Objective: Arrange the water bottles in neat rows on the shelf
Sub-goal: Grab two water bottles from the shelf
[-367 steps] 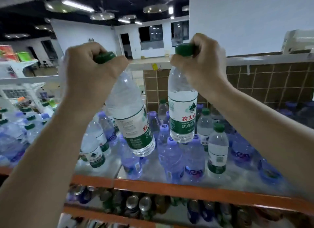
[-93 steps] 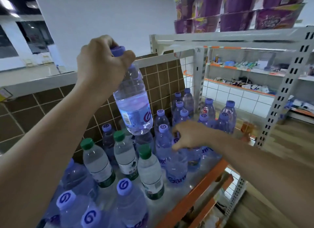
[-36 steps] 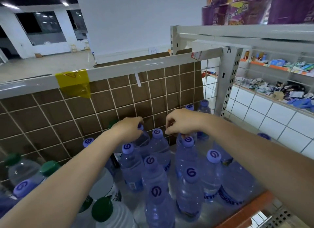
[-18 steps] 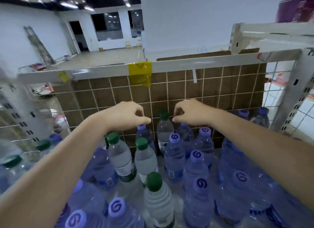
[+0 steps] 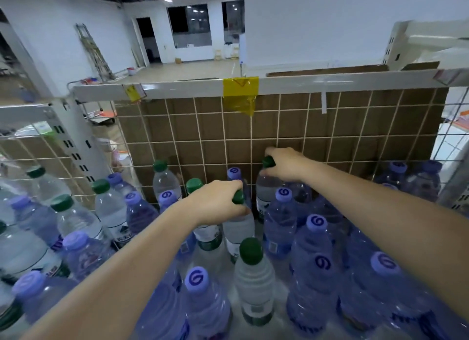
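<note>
Two bottles in hand: both green-capped, clear-bodied, standing upright among the stock toward the back of the shelf.
Left-hand bottle (image 5: 238,228): mid-shelf, its green cap showing between the fingers; a purple-capped bottle (image 5: 234,173) stands just behind it.
Right-hand bottle (image 5: 266,190): further back, just in front of the wire grid (image 5: 203,136), its cap protruding at the thumb side.
Left hand (image 5: 215,202): fingers curled down over the cap and neck, gripping the bottle from above.
Right hand (image 5: 286,164): likewise closed round the cap and neck of its bottle.
Reason for the hold: in my judgement the neck is the only part reachable, since neighbouring bottles crowd the bodies on every side; a top grip also lets each bottle be lifted straight out without toppling others.
Stock condition: green-capped and purple-capped bottles are intermixed, notably at the left (image 5: 109,207), with no clean rows visible there.
Better-ordered zone: purple-capped bottles at the right front (image 5: 316,238) stand in something closer to files.
Lone green cap in front (image 5: 251,251): surrounded by purple caps, so probably out of place.
Step assessed: sorting by type appears to be under way, the two green-capped bottles being taken up for regrouping; the task looks well short of done.
Backing: brown card (image 5: 330,126) behind the grid closes off the shelf's rear.
Rail: a white top rail (image 5: 177,88) carries a yellow tape strip (image 5: 240,91).
Risk: tight packing means a careless lift could knock adjoining bottles.
</note>
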The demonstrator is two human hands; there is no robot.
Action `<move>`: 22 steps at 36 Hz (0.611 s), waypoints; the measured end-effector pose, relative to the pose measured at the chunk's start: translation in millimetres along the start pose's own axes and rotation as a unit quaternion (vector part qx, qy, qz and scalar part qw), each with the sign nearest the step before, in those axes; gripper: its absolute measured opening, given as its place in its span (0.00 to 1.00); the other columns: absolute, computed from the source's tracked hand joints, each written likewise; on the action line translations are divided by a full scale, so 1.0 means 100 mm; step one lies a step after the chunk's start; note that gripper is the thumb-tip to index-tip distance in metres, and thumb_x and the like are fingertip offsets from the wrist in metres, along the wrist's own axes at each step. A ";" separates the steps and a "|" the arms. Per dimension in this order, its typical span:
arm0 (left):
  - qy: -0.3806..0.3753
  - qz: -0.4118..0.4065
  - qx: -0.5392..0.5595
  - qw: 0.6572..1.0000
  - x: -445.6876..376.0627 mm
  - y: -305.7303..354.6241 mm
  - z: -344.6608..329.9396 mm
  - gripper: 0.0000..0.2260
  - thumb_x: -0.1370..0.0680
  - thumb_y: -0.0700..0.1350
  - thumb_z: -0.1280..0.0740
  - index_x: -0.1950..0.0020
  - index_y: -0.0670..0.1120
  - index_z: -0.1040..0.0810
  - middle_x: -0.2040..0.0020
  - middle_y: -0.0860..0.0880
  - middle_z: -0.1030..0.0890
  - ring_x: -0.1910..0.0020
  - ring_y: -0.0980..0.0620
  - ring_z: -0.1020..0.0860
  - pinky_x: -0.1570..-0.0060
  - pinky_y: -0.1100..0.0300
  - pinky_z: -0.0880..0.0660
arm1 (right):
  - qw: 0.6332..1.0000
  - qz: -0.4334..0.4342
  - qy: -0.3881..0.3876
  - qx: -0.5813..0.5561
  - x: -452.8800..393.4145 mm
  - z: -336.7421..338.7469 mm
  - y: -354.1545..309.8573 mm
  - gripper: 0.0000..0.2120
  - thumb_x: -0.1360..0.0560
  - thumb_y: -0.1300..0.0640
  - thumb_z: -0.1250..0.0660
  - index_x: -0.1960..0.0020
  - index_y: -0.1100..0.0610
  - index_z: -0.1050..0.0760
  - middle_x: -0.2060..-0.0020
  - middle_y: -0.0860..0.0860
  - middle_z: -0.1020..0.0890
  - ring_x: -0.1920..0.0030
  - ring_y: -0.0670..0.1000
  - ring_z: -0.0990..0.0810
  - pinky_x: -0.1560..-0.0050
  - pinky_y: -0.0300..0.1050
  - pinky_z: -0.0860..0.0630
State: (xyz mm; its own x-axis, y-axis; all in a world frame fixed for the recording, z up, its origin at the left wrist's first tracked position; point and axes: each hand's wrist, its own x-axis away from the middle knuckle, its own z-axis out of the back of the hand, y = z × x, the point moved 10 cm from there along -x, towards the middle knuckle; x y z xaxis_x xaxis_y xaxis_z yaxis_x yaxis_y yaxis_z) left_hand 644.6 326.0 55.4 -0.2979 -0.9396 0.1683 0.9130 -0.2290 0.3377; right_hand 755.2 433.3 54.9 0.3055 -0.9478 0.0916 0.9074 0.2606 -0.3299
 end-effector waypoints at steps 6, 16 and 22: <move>0.036 0.021 0.031 0.999 0.07 -0.03 0.06 0.08 0.23 0.49 0.35 0.56 0.49 0.33 0.59 0.49 0.24 0.60 0.50 0.25 0.62 0.56 0.32 | 0.997 0.027 0.060 -0.034 0.13 0.10 -0.05 0.14 0.26 0.46 0.29 0.48 0.52 0.29 0.50 0.53 0.21 0.55 0.53 0.24 0.58 0.46 0.28; 0.290 0.031 0.098 0.952 0.70 0.07 0.93 0.10 0.25 0.51 0.33 0.54 0.45 0.28 0.62 0.49 0.24 0.64 0.49 0.25 0.64 0.55 0.28 | 0.934 0.040 0.315 -0.166 0.73 1.02 -0.45 0.16 0.29 0.45 0.28 0.47 0.53 0.24 0.55 0.49 0.21 0.54 0.51 0.23 0.54 0.48 0.24; 0.512 -0.007 0.181 0.840 1.48 0.12 1.66 0.10 0.29 0.50 0.30 0.58 0.44 0.25 0.66 0.53 0.27 0.66 0.54 0.29 0.65 0.57 0.29 | 0.880 0.103 0.414 -0.211 1.16 1.54 -0.99 0.12 0.28 0.47 0.29 0.51 0.52 0.26 0.59 0.46 0.23 0.57 0.49 0.25 0.60 0.41 0.33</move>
State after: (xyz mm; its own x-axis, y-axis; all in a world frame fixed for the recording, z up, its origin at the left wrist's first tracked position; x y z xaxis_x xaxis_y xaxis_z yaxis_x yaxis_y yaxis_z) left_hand 565.5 226.3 238.7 0.2570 -0.7056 -0.6604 0.7114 -0.3244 0.6235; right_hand 745.6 325.5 243.2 -0.0232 -0.7431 -0.6687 0.6170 0.5157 -0.5945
